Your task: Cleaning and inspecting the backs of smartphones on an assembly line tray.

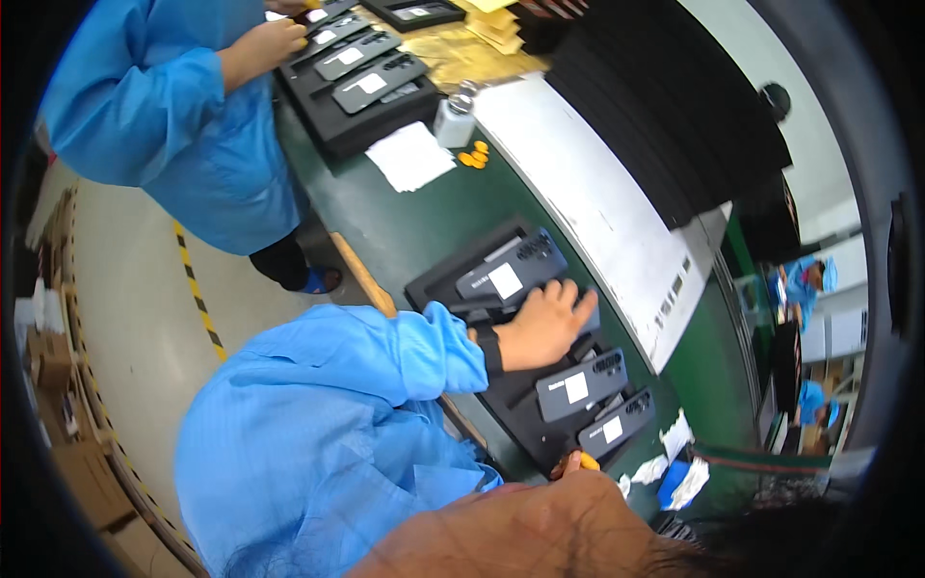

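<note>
My left hand (544, 326), in a blue sleeve with a black wristband, reaches over a black foam tray (520, 409) with its fingers spread. Its fingers lie over a dark phone (590, 322) that they mostly cover. Beside it in the tray is a grey-blue phone (511, 273), back up, with a white label. On the other side lie a phone (581, 385) and another phone (617, 424), both labelled and back up. At the tray's near end, my right hand (572, 466) shows only fingertips, one in a yellow finger cot; the rest is hidden.
A co-worker's hand (262, 53) touches phones in a second black tray (337, 135). Near it on the green table (385, 226) are a white cloth (409, 157), a pump bottle (455, 118) and yellow finger cots (474, 155). A white board (588, 193) runs alongside. Crumpled wipes (679, 435) lie right.
</note>
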`<move>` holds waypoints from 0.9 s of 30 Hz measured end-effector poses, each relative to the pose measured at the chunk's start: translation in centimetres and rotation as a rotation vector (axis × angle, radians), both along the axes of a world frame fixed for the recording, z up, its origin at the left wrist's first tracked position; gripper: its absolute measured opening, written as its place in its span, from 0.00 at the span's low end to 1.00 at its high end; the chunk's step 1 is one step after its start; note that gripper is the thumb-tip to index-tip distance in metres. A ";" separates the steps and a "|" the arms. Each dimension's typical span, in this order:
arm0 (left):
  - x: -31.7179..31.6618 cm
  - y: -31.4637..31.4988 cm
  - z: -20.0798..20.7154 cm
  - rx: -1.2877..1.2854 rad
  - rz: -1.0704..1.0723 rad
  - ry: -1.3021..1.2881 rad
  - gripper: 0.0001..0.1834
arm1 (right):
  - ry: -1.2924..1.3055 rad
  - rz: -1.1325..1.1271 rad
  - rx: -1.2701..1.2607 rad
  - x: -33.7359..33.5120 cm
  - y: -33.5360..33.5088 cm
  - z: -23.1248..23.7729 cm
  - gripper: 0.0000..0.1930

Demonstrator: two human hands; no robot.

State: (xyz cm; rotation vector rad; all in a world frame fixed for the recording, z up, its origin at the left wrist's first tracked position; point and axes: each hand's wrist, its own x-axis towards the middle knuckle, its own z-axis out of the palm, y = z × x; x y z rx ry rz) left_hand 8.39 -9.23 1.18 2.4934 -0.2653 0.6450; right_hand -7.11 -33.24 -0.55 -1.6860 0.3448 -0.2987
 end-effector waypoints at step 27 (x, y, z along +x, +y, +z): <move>1.2 12.5 1.0 -0.131 0.006 0.292 0.42 | -0.073 -0.034 -0.198 3.3 5.8 0.7 0.04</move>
